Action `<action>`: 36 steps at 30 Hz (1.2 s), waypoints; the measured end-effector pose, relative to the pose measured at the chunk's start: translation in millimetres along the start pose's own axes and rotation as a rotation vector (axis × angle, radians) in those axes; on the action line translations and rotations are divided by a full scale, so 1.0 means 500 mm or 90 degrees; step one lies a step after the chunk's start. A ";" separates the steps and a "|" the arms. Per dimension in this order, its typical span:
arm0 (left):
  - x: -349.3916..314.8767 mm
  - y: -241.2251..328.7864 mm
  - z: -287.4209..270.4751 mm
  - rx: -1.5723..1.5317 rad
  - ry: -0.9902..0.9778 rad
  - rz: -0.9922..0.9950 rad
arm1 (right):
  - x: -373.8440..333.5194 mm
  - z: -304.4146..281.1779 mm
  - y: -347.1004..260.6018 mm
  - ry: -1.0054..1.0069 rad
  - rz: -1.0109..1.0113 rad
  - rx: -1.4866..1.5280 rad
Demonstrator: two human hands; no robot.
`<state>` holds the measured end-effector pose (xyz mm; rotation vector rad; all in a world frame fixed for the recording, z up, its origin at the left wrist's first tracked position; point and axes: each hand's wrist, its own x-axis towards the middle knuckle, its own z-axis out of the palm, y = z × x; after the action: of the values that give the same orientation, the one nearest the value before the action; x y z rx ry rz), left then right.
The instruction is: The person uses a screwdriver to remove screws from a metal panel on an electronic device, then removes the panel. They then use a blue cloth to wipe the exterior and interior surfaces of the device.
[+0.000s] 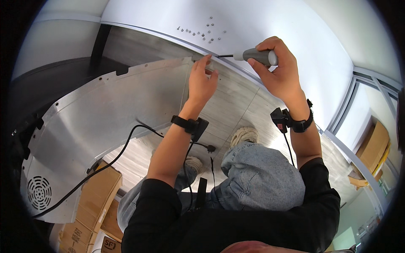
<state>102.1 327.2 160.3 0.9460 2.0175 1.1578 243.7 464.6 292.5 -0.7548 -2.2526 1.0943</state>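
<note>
A screwdriver (262, 56) with a grey handle lies level in my right hand (282, 69), its fingers wrapped round the grip. The dark shaft points left, and its tip ends at the white table's edge, close to my left fingertips. My left hand (203, 84) is raised beside the upper right corner of a large silver sheet-metal panel (126, 99). Its thumb and fingers are apart and half bent, and I see nothing between them. On the white table (270, 21) several small screws (198, 33) lie in a loose row and cluster.
A black cable (107, 164) runs across the panel, and a plug (211, 148) hangs near my knees. Cardboard boxes (90, 202) stand at lower left, with another cardboard box (373, 147) at far right. A black surface (55, 84) lies behind the panel. Black straps circle both my wrists.
</note>
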 end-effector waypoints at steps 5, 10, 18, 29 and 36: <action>-0.002 -0.006 0.001 -0.005 -0.003 0.010 | 0.001 0.026 0.000 -0.022 -0.067 -0.052; -0.004 -0.009 0.000 0.000 -0.025 -0.008 | -0.001 0.045 -0.007 -0.038 -0.089 -0.082; -0.005 -0.009 -0.007 -0.004 -0.032 -0.005 | -0.001 0.050 -0.020 -0.044 -0.130 -0.110; -0.008 -0.009 -0.008 -0.032 -0.039 -0.027 | -0.008 0.067 -0.035 -0.055 -0.146 -0.151; -0.001 -0.021 -0.015 -0.043 -0.004 -0.024 | -0.001 0.039 -0.052 0.013 -0.186 -0.117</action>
<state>93.7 319.7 154.3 0.8741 1.9696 1.1942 224.9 440.5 303.2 -0.4827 -2.3760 0.7489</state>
